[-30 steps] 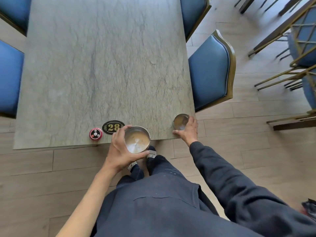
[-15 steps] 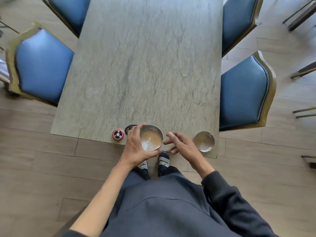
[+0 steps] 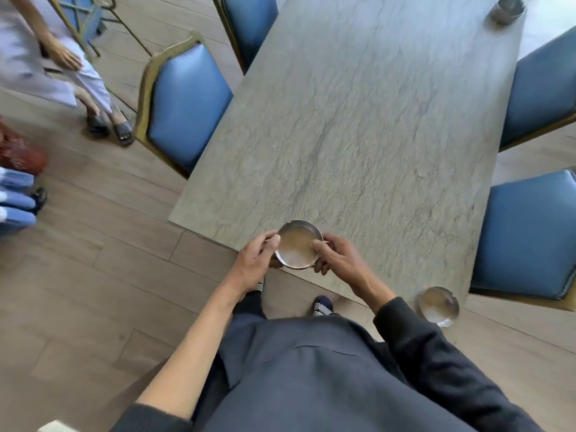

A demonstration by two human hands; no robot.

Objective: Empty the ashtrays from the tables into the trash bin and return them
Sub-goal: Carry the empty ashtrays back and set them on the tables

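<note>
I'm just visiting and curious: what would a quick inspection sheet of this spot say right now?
Surface: grey stone-look table, mostly bare.
Job's things: held ashtray at the near edge; second ashtray on the near right corner; third ashtray at the far end. No trash bin seen.
Clutter: nothing seen.
Grippers: left hand and right hand both hold the held ashtray by its rim.
Cables: nothing seen.
Surroundings: blue chairs round the table, wood-plank floor, another person standing at far left.

Round steel ashtray [image 3: 298, 244] held upright above table edge
</note>
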